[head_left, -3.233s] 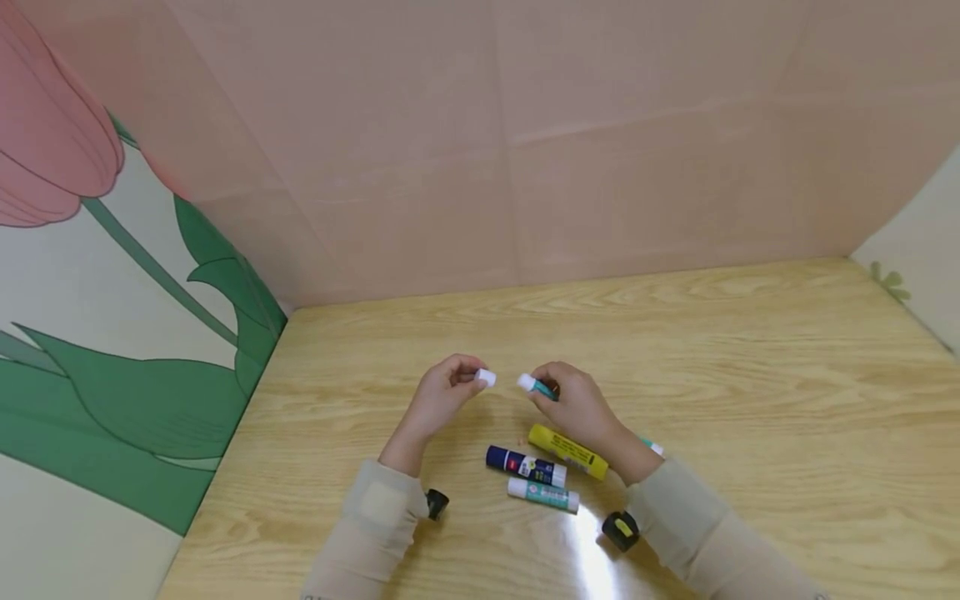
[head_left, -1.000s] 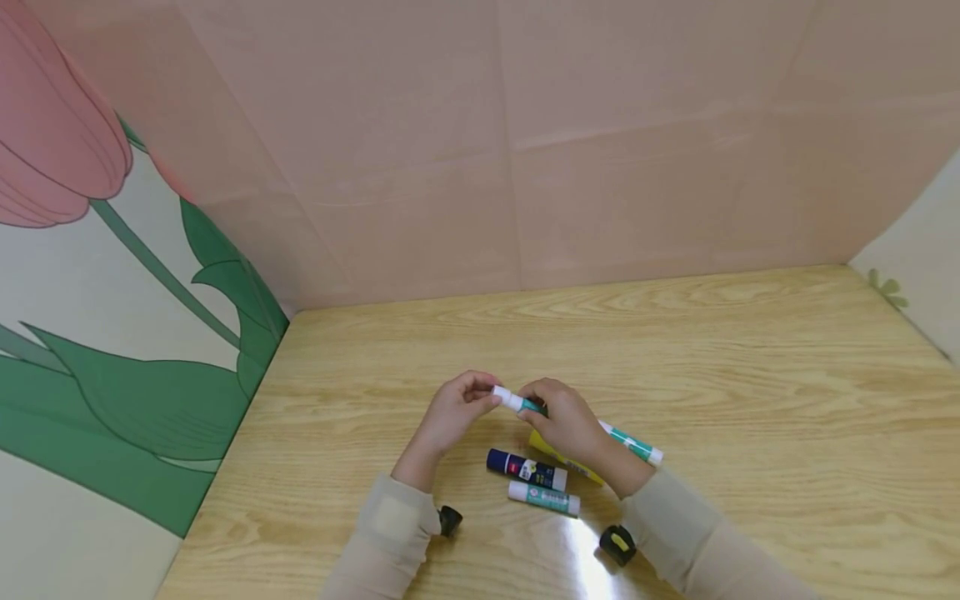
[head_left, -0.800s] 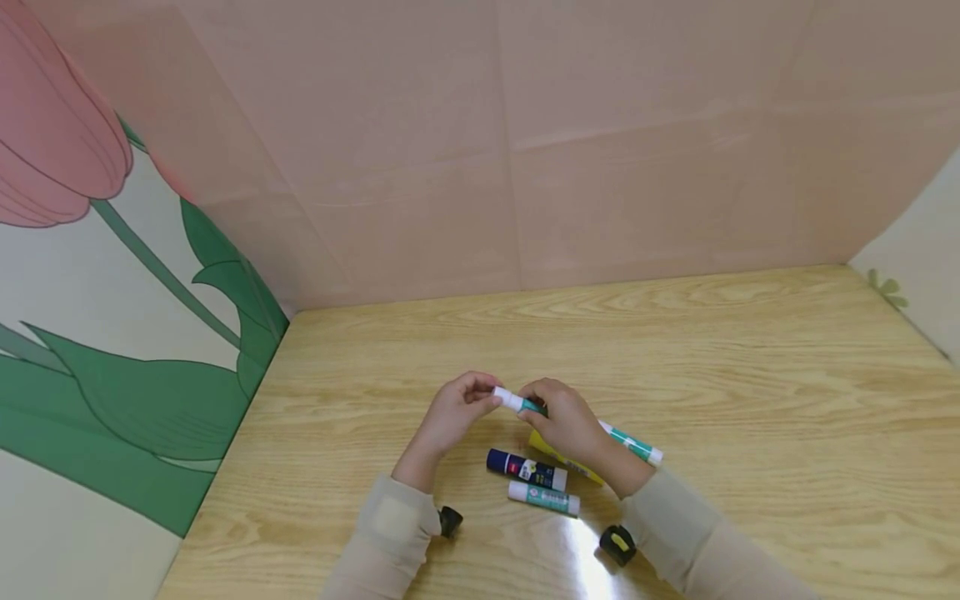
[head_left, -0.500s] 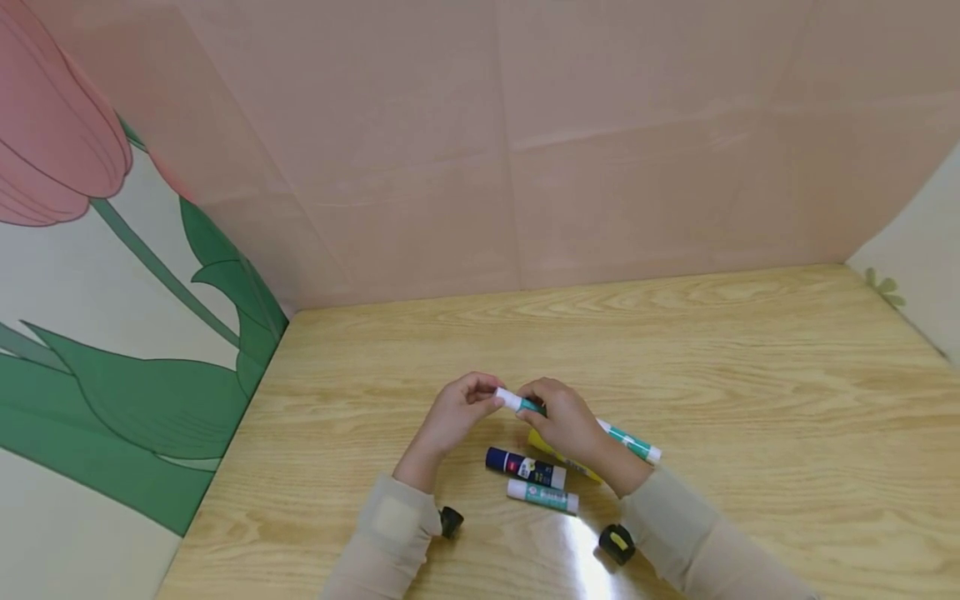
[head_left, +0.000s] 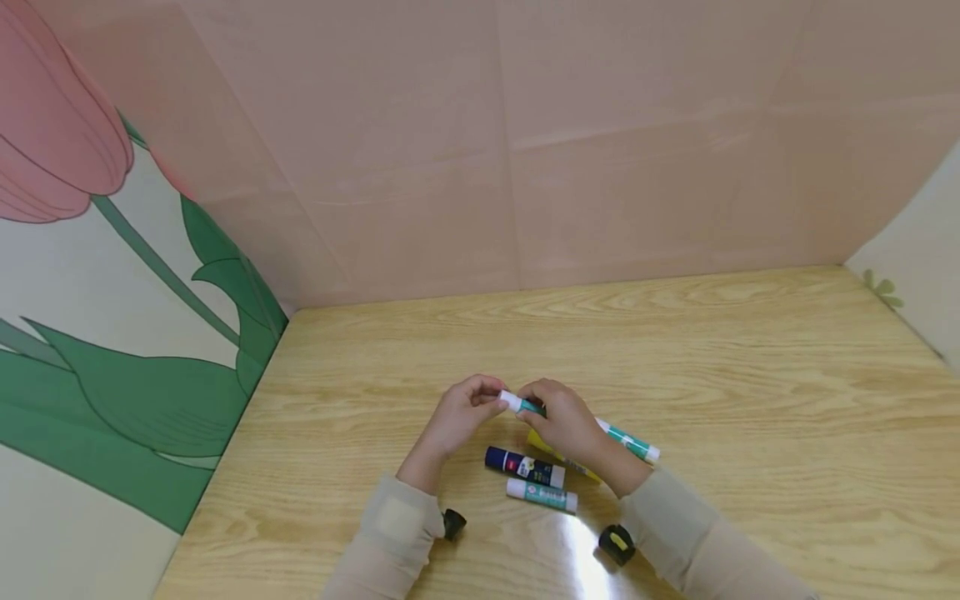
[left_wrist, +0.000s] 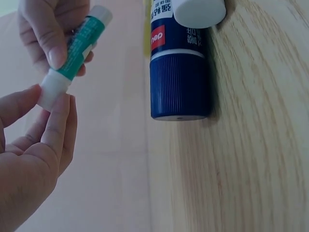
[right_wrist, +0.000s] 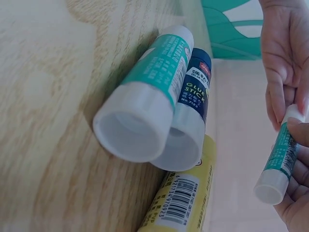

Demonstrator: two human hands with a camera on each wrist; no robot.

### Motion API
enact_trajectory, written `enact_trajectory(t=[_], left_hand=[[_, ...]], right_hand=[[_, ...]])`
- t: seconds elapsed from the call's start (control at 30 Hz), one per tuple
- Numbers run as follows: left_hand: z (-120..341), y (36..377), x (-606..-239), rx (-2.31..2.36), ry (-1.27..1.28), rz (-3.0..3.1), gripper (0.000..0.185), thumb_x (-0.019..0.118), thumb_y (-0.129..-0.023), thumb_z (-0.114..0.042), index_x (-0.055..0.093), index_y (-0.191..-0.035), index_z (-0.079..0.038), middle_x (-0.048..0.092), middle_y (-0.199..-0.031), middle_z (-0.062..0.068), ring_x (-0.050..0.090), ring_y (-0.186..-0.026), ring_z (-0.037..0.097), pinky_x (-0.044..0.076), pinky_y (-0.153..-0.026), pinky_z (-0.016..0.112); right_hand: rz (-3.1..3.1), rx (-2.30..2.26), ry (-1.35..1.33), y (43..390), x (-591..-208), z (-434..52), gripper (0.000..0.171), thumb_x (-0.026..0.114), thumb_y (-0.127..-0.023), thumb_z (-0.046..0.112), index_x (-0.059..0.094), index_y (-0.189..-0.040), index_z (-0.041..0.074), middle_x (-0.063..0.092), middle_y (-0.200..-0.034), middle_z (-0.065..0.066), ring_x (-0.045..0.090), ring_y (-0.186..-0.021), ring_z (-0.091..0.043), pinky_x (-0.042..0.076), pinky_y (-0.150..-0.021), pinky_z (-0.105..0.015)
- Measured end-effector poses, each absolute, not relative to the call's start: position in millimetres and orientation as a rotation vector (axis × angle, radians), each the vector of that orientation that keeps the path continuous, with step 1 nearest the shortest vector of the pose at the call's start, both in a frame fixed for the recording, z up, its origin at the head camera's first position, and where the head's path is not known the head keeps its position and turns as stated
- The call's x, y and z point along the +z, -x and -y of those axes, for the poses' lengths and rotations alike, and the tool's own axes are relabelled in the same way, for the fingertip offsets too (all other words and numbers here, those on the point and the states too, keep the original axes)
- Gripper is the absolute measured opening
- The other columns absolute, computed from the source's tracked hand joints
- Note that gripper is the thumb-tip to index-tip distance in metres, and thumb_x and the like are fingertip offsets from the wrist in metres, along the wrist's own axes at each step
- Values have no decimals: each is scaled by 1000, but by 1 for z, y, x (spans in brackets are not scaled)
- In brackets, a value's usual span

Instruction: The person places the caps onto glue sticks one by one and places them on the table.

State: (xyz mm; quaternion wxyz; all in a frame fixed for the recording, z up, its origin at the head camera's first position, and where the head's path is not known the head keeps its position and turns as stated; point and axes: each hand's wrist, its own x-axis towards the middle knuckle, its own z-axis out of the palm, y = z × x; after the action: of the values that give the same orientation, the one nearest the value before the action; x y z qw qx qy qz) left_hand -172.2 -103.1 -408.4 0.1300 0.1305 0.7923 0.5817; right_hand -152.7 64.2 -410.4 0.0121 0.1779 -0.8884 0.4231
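Note:
A small teal glue stick (head_left: 525,406) is held just above the wooden table (head_left: 750,375) between both hands. My right hand (head_left: 536,408) grips its teal body (left_wrist: 81,42). My left hand (head_left: 493,402) pinches its white cap (left_wrist: 52,88), which sits on the stick's end. In the right wrist view the same stick (right_wrist: 281,162) stands near-vertical at the right edge, with the left hand (right_wrist: 282,63) above it and the right hand's fingers (right_wrist: 298,203) curled round it.
On the table just in front of the hands lie a blue glue stick (head_left: 525,467), a short teal one (head_left: 542,495) and a yellow one (head_left: 566,461) partly under the right hand. A long teal-and-white stick (head_left: 632,442) lies to the right. Pink walls enclose the back.
About three seconds ago the cap in the left hand was apart from the stick. Now it sits on the stick's end. Over the last second both hands stayed nearly still.

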Motion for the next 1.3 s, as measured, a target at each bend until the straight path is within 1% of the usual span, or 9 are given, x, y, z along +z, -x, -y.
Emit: enact_trajectory(t=[0.13, 0.37, 0.8, 1.03, 1.2, 1.3], left_hand=[[102, 172, -410, 1713, -381, -2280, 22, 58, -83, -11, 56, -102, -1, 56, -96, 7, 53, -87, 18, 46, -73, 28], [99, 168, -411, 1709, -341, -2285, 23, 58, -83, -14, 56, -102, -1, 57, -92, 4, 53, -83, 14, 46, -72, 26], [93, 165, -414, 1696, -322, -2304, 20, 57, -84, -14, 56, -101, -3, 57, -93, 3, 53, -85, 14, 47, -72, 26], [90, 163, -415, 1724, -321, -2292, 21, 56, -84, -11, 56, -101, 0, 58, -94, 7, 54, -86, 17, 47, -71, 27], [85, 152, -397, 1723, -306, -2309, 19, 54, -84, -4, 54, -101, 5, 57, -95, 12, 54, -87, 21, 47, -71, 27], [84, 154, -402, 1742, -280, -2298, 19, 56, -83, -6, 55, -100, 4, 58, -94, 11, 54, -86, 20, 47, -71, 27]], right_hand=[[2775, 1321, -546, 152, -410, -65, 14, 61, -79, 4, 59, -92, 1, 53, -80, -2, 47, -70, -12, 43, -59, -24], [2780, 1321, -534, 150, -414, -66, 13, 62, -79, 5, 60, -91, 1, 53, -79, -1, 47, -70, -12, 43, -59, -24], [2727, 1304, -546, 149, -419, -71, 13, 64, -76, 3, 61, -88, 1, 54, -78, -1, 49, -68, -11, 46, -59, -23], [2724, 1273, -562, 150, -420, -72, 14, 65, -75, 3, 61, -87, 0, 55, -79, -3, 50, -68, -12, 45, -59, -22], [2713, 1247, -577, 149, -420, -74, 13, 66, -74, 3, 61, -86, 0, 56, -79, -3, 50, -69, -12, 45, -58, -22], [2711, 1229, -586, 148, -419, -75, 13, 66, -74, 4, 62, -86, 1, 56, -80, -2, 50, -69, -11, 44, -58, -22]])
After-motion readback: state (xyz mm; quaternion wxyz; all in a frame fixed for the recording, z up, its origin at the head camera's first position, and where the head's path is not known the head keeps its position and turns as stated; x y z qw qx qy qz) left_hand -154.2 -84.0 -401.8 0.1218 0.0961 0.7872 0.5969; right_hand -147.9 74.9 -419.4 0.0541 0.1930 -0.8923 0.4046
